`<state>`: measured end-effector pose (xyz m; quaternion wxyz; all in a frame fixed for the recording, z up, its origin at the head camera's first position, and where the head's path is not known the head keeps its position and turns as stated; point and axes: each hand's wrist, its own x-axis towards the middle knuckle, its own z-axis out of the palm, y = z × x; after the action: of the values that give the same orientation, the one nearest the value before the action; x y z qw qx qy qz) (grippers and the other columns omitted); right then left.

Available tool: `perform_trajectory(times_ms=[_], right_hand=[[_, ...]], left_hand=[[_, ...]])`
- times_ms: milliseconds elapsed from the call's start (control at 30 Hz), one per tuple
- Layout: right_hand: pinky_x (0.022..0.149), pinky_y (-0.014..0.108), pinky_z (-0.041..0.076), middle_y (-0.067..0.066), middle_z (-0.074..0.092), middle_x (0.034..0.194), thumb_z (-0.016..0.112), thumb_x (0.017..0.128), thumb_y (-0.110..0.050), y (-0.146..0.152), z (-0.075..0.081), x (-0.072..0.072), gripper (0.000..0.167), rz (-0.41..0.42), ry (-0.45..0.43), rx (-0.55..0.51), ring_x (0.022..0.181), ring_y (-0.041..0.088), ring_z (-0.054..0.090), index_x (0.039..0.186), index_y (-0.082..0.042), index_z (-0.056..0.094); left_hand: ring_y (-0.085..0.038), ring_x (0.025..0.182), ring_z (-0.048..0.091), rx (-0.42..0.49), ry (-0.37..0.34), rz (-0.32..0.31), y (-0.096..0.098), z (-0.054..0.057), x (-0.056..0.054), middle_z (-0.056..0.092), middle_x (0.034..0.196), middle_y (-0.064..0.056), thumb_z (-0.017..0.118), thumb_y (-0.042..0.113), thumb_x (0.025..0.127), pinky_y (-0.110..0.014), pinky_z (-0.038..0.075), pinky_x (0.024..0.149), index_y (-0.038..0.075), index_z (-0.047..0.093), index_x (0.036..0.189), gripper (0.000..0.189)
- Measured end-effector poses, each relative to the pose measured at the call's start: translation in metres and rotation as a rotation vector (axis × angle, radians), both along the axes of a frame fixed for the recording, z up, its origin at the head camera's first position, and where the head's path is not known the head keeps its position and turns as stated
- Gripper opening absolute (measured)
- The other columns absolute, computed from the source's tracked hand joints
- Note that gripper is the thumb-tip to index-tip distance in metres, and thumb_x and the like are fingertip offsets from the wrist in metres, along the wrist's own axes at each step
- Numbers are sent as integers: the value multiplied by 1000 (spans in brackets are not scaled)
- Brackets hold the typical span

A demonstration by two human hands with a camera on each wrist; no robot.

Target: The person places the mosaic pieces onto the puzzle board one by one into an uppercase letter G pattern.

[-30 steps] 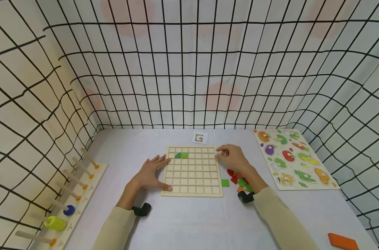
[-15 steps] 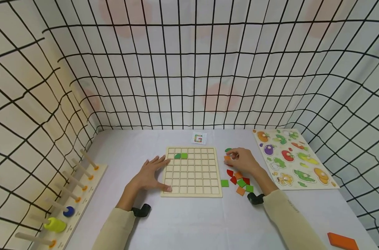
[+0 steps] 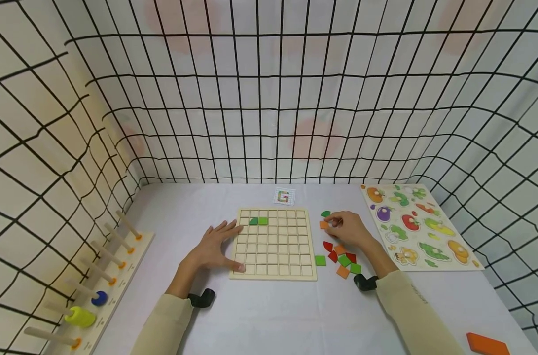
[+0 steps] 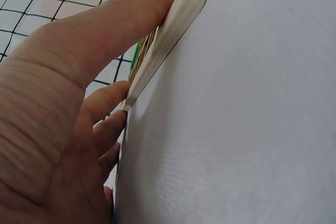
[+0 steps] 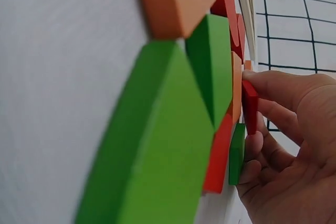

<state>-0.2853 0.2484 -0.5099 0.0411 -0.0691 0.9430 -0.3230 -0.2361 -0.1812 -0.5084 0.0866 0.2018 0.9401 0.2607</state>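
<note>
A wooden grid board (image 3: 273, 277) lies in the middle of the table. A dark green tile with a rounded corner (image 3: 253, 221) and a light green square tile (image 3: 263, 221) sit side by side in its upper left cells. My left hand (image 3: 213, 249) rests along the board's left edge, fingers spread and thumb near the lower corner. Right of the board, my right hand (image 3: 349, 230) has thumb and index finger at an orange tile (image 3: 324, 225), seemingly pinching it. A green rounded tile (image 3: 325, 213) lies just beyond. In the right wrist view a red tile (image 5: 250, 106) shows beside the fingers.
Loose red, orange and green tiles (image 3: 343, 260) lie below my right hand. A pattern card (image 3: 284, 196) stands behind the board. A vegetable puzzle (image 3: 421, 227) is on the right, a peg stand (image 3: 118, 291) on the left, an orange block (image 3: 487, 343) at lower right.
My right hand has moved right, away from the board's right edge, to the orange tile, uncovering the green rounded tile and more loose tiles. My left hand stays at the board.
</note>
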Motion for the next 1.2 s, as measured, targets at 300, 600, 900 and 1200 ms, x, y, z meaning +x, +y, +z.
perform_trajectory(times_ms=[300,600,900,1200], right_hand=[[75,29,45,6,65,97,77,93,-25,0,2,1,34,8,-2,7,88,22,54,123,-9,74],[75,30,46,7,65,99,76,93,-28,-2,7,2,35,9,20,-1,89,23,54,123,-9,74],[69,29,49,4,67,98,77,93,-30,-14,14,1,30,32,58,-38,87,21,54,119,-14,77],[72,30,47,3,66,97,78,93,-30,-37,26,-1,32,80,71,-46,87,20,54,119,-13,77]], left_hand=[[-37,160,18,0,0,3,0,-1,0,29,170,-6,92,63,61,-67,8,126,20,42,159,118],[-38,159,18,3,0,1,0,3,1,29,170,-7,92,61,62,-67,8,126,19,42,159,117],[-37,160,18,7,-4,3,0,0,0,29,170,-7,93,61,61,-66,8,126,19,43,158,117],[-37,160,18,10,-9,9,0,2,0,29,170,-7,93,60,61,-66,7,127,19,43,158,117]])
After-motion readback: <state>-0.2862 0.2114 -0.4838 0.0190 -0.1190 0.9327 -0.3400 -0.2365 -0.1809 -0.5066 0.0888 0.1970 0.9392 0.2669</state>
